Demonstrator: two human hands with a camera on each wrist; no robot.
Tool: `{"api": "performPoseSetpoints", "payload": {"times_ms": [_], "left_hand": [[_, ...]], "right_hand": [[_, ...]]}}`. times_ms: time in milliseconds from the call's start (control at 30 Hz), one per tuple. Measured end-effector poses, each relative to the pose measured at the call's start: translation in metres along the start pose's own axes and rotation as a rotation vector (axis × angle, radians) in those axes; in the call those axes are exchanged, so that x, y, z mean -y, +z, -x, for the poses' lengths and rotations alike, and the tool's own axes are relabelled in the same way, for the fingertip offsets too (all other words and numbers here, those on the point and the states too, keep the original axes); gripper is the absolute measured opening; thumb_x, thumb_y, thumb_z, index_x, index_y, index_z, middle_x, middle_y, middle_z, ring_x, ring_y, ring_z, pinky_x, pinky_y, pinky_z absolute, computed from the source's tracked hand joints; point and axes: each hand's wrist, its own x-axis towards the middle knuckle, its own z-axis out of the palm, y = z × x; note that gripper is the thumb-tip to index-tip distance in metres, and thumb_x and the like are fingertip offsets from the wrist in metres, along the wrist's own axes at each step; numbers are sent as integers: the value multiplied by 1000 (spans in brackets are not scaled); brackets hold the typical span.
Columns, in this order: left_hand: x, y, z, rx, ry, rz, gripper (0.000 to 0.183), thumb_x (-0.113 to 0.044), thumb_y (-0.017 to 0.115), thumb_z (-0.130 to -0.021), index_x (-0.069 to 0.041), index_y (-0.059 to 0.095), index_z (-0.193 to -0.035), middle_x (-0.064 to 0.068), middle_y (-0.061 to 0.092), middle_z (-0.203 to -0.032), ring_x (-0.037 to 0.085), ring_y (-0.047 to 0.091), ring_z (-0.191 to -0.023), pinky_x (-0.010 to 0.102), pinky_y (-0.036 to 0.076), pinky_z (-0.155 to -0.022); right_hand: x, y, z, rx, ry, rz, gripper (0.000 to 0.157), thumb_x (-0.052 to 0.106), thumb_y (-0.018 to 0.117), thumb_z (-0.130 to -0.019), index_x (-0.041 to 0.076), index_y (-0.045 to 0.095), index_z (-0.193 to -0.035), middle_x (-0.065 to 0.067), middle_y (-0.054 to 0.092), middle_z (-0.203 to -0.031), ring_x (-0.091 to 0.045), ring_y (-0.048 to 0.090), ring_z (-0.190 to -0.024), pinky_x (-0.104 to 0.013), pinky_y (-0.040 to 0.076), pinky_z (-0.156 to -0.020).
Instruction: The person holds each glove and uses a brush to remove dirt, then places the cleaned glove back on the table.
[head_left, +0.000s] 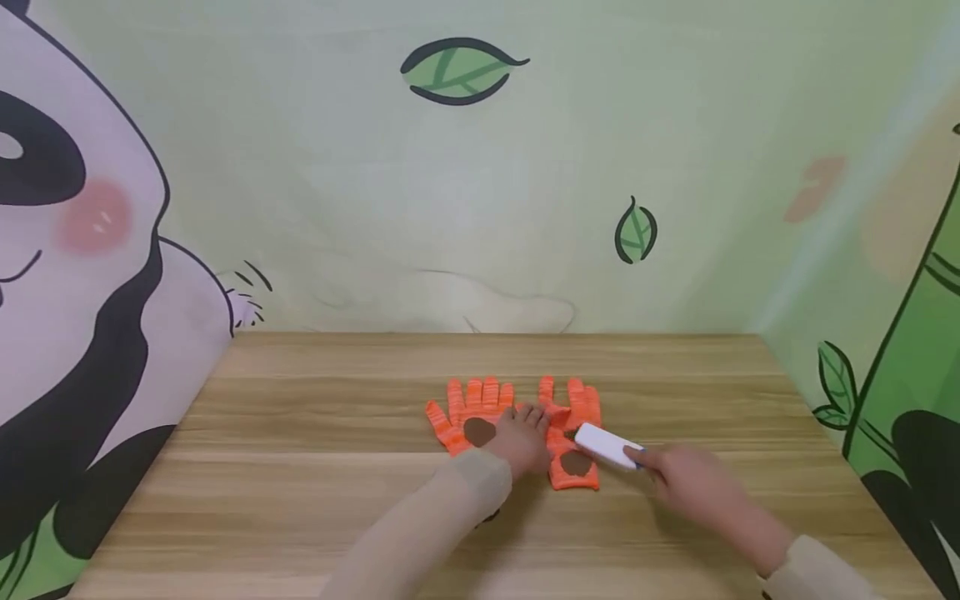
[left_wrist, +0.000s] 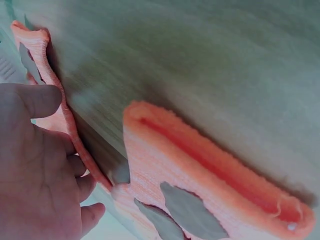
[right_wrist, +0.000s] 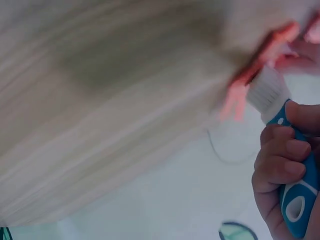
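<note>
Two orange knitted work gloves lie side by side on the wooden table in the head view, a left one (head_left: 456,433) and a right one (head_left: 585,404), with dark brown patches on them. My left hand (head_left: 522,440) rests with loosely extended fingers on the inner side of the right glove. In the left wrist view, the open cuff of the left glove (left_wrist: 150,152) faces the camera beside that hand. My right hand (head_left: 693,487) grips a brush (head_left: 607,446) with a white bristled head and a blue handle (right_wrist: 300,200). The brush head overlaps the right glove's middle.
The wood-grain table (head_left: 315,400) reaches back to a green printed wall cloth (head_left: 337,167) with leaves and a panda (head_left: 67,275). A dark spot (head_left: 489,517) shows beside my left sleeve (head_left: 427,533).
</note>
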Motion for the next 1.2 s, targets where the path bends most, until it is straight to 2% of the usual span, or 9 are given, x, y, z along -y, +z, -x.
{"api": "performPoseSetpoints", "payload": {"times_ms": [167, 300, 400, 500, 667, 800, 900, 1033, 1200], "left_hand": [[-1, 2, -2, 2, -10, 19, 64, -52, 41, -106, -30, 23, -164, -13, 18, -173, 9, 16, -162, 33, 16, -132], [-4, 3, -3, -7, 4, 18, 64, -53, 43, -105, -30, 27, -163, -14, 20, -172, 9, 16, -161, 33, 17, -132], [-5, 1, -3, -20, 14, 27, 65, -52, 44, -105, -29, 27, -163, -14, 21, -172, 9, 17, -161, 34, 18, -132], [-3, -2, -3, -27, 12, 31, 67, -52, 45, -105, -30, 23, -164, -14, 20, -172, 10, 16, -162, 34, 19, -132], [1, -1, -8, -24, 26, -5, 68, -52, 45, -105, -29, 23, -164, -12, 20, -173, 11, 15, -162, 35, 19, -132], [7, 4, -14, -112, 93, -32, 63, -49, 50, -104, -24, 36, -160, -7, 34, -168, 14, 28, -158, 36, 28, -129], [11, 6, -15, -166, 139, -22, 61, -48, 51, -105, -22, 40, -159, -6, 38, -166, 15, 32, -157, 36, 32, -127], [13, 10, -12, -143, 151, 51, 72, -56, 52, -102, -25, 30, -163, -7, 28, -171, 16, 26, -160, 37, 34, -126], [12, 13, -11, -124, 130, 64, 81, -62, 55, -98, -27, 26, -164, -10, 21, -172, 16, 23, -160, 37, 33, -126]], "right_hand": [[9, -4, -17, 10, 19, -12, 36, 9, 67, -95, 13, 72, -131, -13, 77, -90, -12, 45, -59, -28, 37, -53], [11, 9, -28, 31, -17, 30, 36, 8, 68, -94, 14, 73, -129, -7, 72, -77, -11, 42, -58, -25, 34, -52], [7, 15, -20, 4, -39, 61, 35, 9, 71, -91, 16, 76, -125, -1, 62, -67, -9, 41, -55, -24, 33, -49], [-2, 11, -6, -29, -51, 66, 34, 9, 73, -89, 16, 78, -122, 0, 61, -64, -9, 41, -54, -27, 34, -48], [-15, -9, 11, -27, 57, 8, 33, 10, 70, -92, 14, 76, -124, -11, 76, -82, -12, 40, -57, -29, 34, -49], [-18, -19, 15, -43, 102, 7, 33, 11, 70, -92, 13, 75, -125, -13, 78, -88, -13, 40, -56, -30, 34, -49], [-12, -18, 8, -47, 77, 7, 34, 11, 70, -93, 13, 75, -126, -13, 78, -88, -13, 42, -57, -31, 36, -50], [4, -6, -11, -27, 46, -8, 33, 9, 68, -94, 11, 74, -127, -14, 78, -92, -13, 45, -59, -30, 37, -51], [17, 13, -27, 29, 35, -3, 35, 8, 67, -94, 13, 74, -127, -14, 78, -90, -13, 47, -59, -30, 38, -50]]}}
